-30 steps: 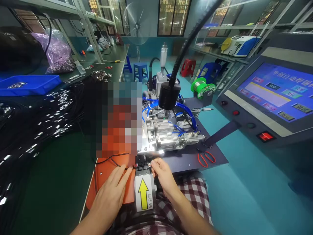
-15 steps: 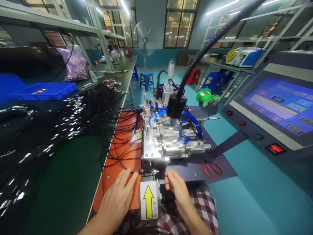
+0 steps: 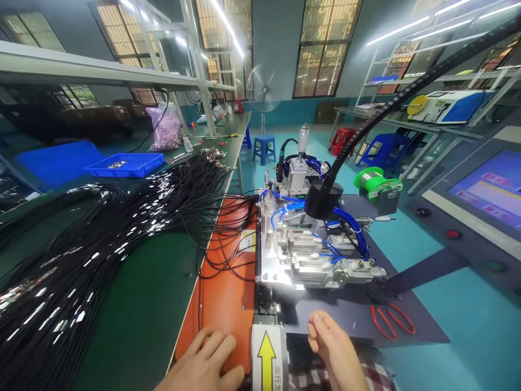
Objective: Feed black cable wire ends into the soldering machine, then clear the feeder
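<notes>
My left hand (image 3: 207,361) rests palm down near the front of the orange plate (image 3: 228,304), its fingers a little spread and nothing seen in them. To the right of the yellow arrow label (image 3: 266,358), my right hand (image 3: 336,347) hovers with fingers curled and thumb against them; whether something small is pinched there is hidden. Beyond both hands stands the metal machine (image 3: 301,255) with blue air tubes. Black cables (image 3: 232,255) run across the orange plate into its left side.
A large bundle of black cables (image 3: 134,228) covers the left bench, with a blue tray (image 3: 130,165) behind it. Red-handled scissors (image 3: 393,320) lie at the right. A control screen (image 3: 492,184) and green spool (image 3: 374,183) stand farther right. A black flexible arm (image 3: 366,119) overhangs the machine.
The view has shifted, so the machine sits lower and farther right. My left hand has drawn back from the cable end by the track. My right hand stays curled.
</notes>
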Tool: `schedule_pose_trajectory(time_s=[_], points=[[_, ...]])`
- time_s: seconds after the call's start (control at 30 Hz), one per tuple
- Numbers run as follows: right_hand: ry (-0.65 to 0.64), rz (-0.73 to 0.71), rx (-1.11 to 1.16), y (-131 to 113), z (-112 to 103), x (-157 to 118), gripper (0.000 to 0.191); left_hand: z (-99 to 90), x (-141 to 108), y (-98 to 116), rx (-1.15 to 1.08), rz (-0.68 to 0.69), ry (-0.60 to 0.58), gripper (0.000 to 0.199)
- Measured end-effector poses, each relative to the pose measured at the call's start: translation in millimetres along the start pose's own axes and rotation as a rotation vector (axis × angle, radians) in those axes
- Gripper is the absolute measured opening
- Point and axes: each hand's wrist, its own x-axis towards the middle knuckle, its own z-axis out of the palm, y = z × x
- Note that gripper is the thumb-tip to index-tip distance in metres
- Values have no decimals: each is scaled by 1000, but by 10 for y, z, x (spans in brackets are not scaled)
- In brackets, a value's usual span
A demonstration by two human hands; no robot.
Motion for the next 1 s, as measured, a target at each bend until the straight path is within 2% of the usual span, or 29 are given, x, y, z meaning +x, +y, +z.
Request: schedule_pose_trajectory(time_s=[0.07,0.13,0.23,0.27,0.37,0.47,0.63,0.87,1.0], points=[[-11,0,16,-41,39,-8,38,104,-74,-17,29,36,72,17],[-34,-3,23,-99,82,-23,38,36,-33,-36,-46,45,96,25],[-78,-43,-18,-199,139,-75,37,-320,163,-19,-376,-33,49,23],[-102,-62,-32,-229,158,-101,36,-450,243,-1,-493,-95,70,25],[-221,-100,-10,-288,217,-186,36,-679,461,70,-614,-259,110,27],[-326,-141,-30,-292,261,-246,41,-626,586,138,-613,-309,60,24],[-323,-166,-154,-256,278,-254,22,-434,646,194,-571,-322,41,24],[-281,-233,-197,-307,240,-293,17,-569,842,298,-696,-246,11,19],[-250,-218,-119,-369,169,-269,22,-624,946,297,-852,-246,-12,19]])
